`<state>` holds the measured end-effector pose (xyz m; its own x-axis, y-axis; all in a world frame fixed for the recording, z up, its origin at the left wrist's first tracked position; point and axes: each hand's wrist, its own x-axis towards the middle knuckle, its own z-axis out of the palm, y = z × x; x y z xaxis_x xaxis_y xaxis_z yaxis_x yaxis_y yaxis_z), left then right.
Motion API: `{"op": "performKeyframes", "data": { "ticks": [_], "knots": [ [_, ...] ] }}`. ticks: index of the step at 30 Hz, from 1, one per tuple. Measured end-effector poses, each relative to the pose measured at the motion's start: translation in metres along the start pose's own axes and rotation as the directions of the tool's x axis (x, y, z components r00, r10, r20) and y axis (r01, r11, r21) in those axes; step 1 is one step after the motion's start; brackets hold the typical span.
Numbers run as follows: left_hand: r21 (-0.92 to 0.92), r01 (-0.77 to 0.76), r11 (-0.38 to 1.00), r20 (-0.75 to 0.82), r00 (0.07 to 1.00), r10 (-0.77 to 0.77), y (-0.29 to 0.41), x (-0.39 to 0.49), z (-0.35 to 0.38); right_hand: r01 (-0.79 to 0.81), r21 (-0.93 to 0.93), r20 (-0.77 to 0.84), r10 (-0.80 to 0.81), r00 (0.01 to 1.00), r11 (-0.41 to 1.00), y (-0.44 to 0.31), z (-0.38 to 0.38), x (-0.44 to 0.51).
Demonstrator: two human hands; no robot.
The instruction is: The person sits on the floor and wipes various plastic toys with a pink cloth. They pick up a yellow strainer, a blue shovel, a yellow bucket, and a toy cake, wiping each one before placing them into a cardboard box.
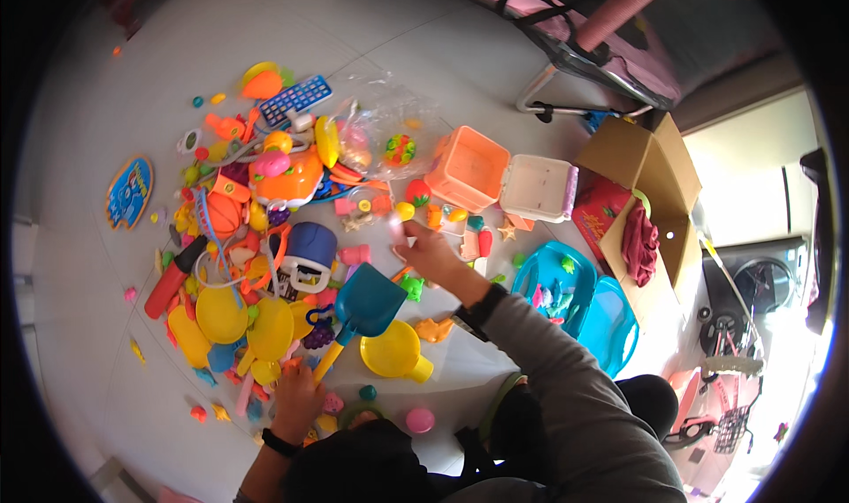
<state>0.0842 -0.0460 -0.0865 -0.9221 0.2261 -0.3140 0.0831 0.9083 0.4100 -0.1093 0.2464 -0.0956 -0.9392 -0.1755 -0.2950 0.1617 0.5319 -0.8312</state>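
Note:
My right hand [428,254] reaches over the middle of the toys, its fingertips at a small pale pink object [396,229] that is blurred. Just beyond it are a yellow toy fruit [404,211] and a toy strawberry [418,192]. My left hand [297,393] is low at the pile's near edge, against the yellow-handled end of a teal toy shovel [369,300]. Whether its fingers close around that handle is hidden. The shovel's blade lies between a dark blue toy cup [308,247] and a yellow toy pan [391,349].
Right of the pile are an orange bin [467,168] with its white lid hinged back, a teal tray [554,271] holding toy sea animals, and a cardboard box [647,171]. A clear plastic bag [378,121] lies behind. A metal-legged frame [537,95] stands far right.

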Motion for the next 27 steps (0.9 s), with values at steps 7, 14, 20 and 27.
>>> {"op": "performKeyframes", "data": {
  "ticks": [7,14,20,27],
  "knots": [
    [-0.041,0.011,0.999,0.028,1.0,-0.01,0.006,0.019,0.001,-0.254,0.406,-0.231,0.367,0.901,0.878,0.0,-0.099,0.019],
    [-0.05,0.006,0.999,0.06,0.998,-0.003,-0.002,0.016,0.011,-0.332,0.583,-0.302,0.577,0.759,0.742,0.029,-0.152,0.057],
    [-0.145,0.014,0.989,-0.008,1.0,-0.016,-0.004,0.009,0.014,-0.116,-0.061,-0.557,0.062,0.828,0.991,0.03,-0.123,0.033],
    [-0.272,-0.083,0.959,-0.132,0.99,0.049,-0.006,0.016,0.0,0.075,-0.244,0.017,-0.073,0.997,0.967,0.039,-0.041,-0.029]
  ]
}}
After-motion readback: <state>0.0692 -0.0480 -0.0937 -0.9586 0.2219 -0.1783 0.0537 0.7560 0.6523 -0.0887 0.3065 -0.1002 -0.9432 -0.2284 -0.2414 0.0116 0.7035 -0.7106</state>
